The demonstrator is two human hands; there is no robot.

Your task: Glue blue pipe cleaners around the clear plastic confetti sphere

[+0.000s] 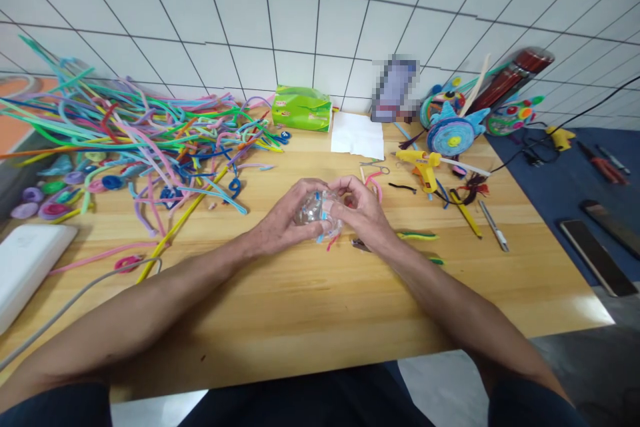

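Note:
Above the middle of the wooden table (300, 307), a crinkly clear plastic object (313, 212) with small blue and pink bits sits between both hands. Its exact kind is hard to make out. My left hand (283, 217) wraps its left side, thumb along the front. From the right, my right hand (367, 212) grips it with thumb and bent fingers, covering part of it. A short pink strip (332, 243) shows just below the plastic. Under the right wrist lies a dark-jawed tool (360, 245), probably pliers with green-yellow handles (419, 235).
Colourful pipe cleaners (150, 127) heap up on the left, beside a white device (33, 267) with a grey cable. A green tissue pack (301, 109) and white paper (357, 135) lie behind. Rightward are a yellow glue gun (423, 167), a knife (494, 227) and a blue disc craft (453, 137).

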